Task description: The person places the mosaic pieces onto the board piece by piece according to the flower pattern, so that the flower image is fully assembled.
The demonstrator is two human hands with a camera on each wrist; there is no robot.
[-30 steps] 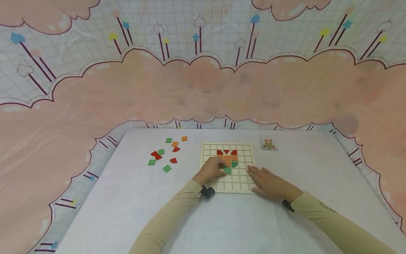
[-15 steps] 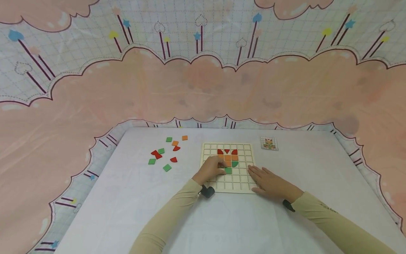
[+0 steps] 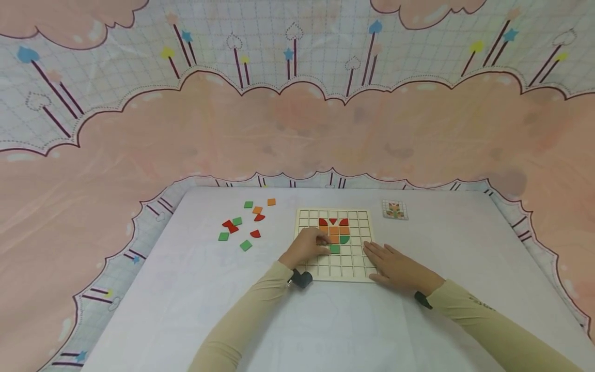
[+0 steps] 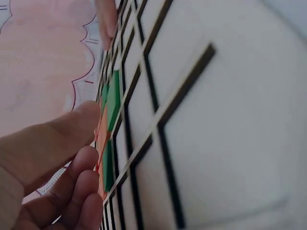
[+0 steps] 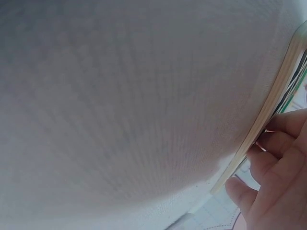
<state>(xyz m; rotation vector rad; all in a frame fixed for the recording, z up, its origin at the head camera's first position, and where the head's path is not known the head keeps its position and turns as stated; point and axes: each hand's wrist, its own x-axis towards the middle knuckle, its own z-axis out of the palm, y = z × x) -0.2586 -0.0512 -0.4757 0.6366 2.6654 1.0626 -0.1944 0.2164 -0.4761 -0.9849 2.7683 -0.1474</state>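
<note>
My left hand (image 3: 307, 247) is over the left middle of a wooden grid board (image 3: 355, 266), its thumb and bent fingers at a green tile (image 4: 108, 165). The fingers mostly hide this tile in the head view. Next to the hand, a green square (image 3: 334, 249), a green quarter-circle (image 3: 344, 239) and several orange squares (image 3: 333, 231) lie in the grid. Red pieces (image 3: 344, 222) form the top row of the pattern. My right hand (image 3: 400, 267) rests with extended fingers on the board's right edge; the right wrist view shows its fingertips along the wooden rim (image 5: 261, 120).
Loose tiles lie on the white table (image 3: 186, 289) left of the board, among them green squares (image 3: 246, 245), orange squares (image 3: 271, 202) and red pieces (image 3: 255, 234). A small pattern card (image 3: 395, 210) is at the back right. A patterned cloth (image 3: 297, 134) hangs behind.
Hardly anything differs: my left hand stays at the same spot on the board, its wrist shifted slightly left. The right hand and the loose tiles are unchanged.
</note>
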